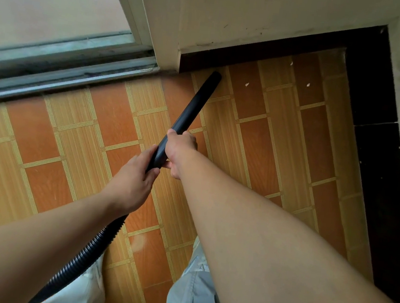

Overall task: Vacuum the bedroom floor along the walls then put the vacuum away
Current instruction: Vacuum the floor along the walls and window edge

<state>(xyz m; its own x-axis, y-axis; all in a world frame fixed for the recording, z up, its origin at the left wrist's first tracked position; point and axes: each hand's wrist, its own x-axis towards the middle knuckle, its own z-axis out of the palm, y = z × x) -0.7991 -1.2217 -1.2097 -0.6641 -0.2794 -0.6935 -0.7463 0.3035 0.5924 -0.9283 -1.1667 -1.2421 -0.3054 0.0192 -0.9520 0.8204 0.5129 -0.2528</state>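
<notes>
Both hands are closed round the black vacuum tube (194,105). The right hand (180,150) is ahead with its fingers wrapped over the top, and the left hand (134,181) is just behind it at the rear end, where the ribbed hose (85,253) joins. This two-handed hold looks meant for steering: the front hand aims the mouth, while the back hand takes the weight and pull of the hose, which trails down and back past the person's left leg and out of view. The tube slopes forward and down, and its open end sits on or just above the patterned floor (257,145), right against the dark skirting (269,52) at the foot of the wall (261,15). It is close to the corner where the metal door track (59,78) ends. That placement suits edge cleaning, since dust tends to gather in the seam between floor and skirting. A few pale scraps (247,84) lie on the floor to the right of the tube's mouth, near the same skirting, so a sweep rightward along the wall seems the likely next move. The vacuum's body is not in view, so putting it away appears some way off.
</notes>
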